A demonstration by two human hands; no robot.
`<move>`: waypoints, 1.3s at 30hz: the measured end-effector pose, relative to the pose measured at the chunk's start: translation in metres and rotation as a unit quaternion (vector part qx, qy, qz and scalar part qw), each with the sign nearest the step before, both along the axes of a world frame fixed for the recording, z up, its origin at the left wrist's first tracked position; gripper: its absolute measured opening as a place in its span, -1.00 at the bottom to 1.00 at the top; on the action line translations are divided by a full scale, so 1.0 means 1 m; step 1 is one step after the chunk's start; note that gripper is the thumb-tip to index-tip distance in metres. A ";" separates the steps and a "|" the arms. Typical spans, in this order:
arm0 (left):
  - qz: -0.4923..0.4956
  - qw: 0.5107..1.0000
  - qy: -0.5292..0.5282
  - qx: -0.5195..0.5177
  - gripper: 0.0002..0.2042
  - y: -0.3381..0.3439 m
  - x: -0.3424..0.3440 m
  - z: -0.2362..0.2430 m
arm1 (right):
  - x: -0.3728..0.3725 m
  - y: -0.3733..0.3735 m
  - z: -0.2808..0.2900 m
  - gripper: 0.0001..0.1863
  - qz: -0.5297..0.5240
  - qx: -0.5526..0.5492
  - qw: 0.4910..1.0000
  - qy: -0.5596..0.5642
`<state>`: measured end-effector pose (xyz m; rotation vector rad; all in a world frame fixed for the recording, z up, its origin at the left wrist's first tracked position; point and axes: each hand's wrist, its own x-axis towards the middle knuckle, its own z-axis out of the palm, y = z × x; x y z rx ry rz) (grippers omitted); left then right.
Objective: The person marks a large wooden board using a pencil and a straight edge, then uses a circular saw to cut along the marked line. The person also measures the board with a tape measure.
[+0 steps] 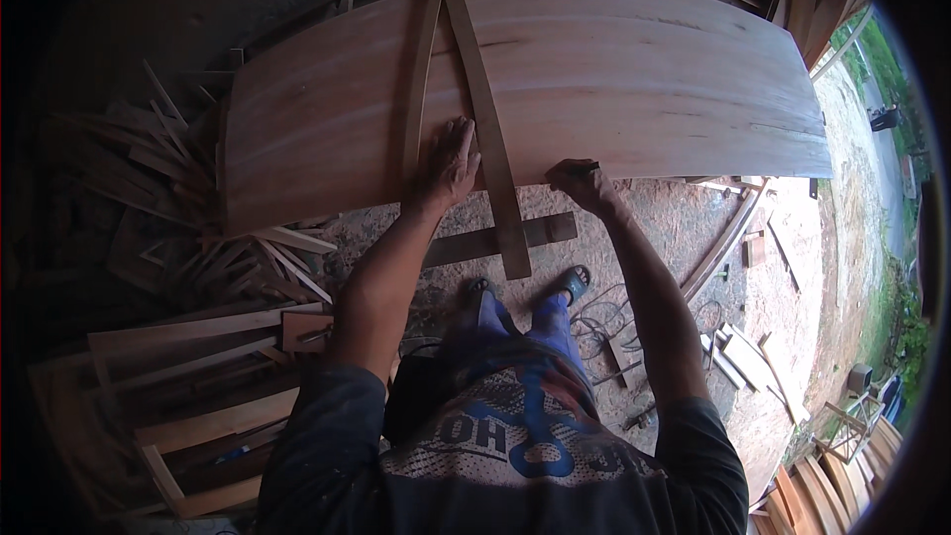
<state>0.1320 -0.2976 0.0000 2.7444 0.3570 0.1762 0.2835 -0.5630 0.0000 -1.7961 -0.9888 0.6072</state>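
A large plywood sheet (634,79) lies in front of me with streaky, pale reddish grain. Across it runs a long wooden strip (478,89), reaching past the near edge over a shorter crosspiece (540,231), in a T shape. A second strip (426,69) slants to the left and meets it at the far edge. My left hand (452,168) lies on the sheet between both strips, fingers stretched out beside the longer one. By the sheet's near edge, my right hand (588,185) is closed around a short dark thing, too small to name.
Scrap wood (139,154) is heaped at the left, above wooden frames (198,367). Cables (599,322) lie on the floor near my feet. Offcuts (748,357) and long curved strips (728,238) lie at the right. Stacked boards (822,490) fill the lower right corner.
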 end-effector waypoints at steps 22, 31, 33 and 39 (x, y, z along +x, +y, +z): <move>-0.001 1.000 0.005 -0.027 -0.37 0.001 0.001 0.003 | 0.000 -0.001 0.003 -0.75 0.002 -0.008 1.000 -0.009; -0.009 0.999 -0.022 -0.035 -0.36 0.004 -0.003 -0.002 | -0.006 0.002 0.009 -0.79 -0.005 -0.001 1.000 -0.018; -0.015 0.999 -0.011 -0.030 -0.36 0.002 -0.002 0.001 | -0.004 0.000 0.007 -0.76 -0.003 0.001 1.000 -0.007; -0.043 0.995 -0.061 -0.068 -0.30 0.013 -0.004 -0.013 | -0.023 -0.008 0.003 -0.56 -0.148 0.111 0.966 0.179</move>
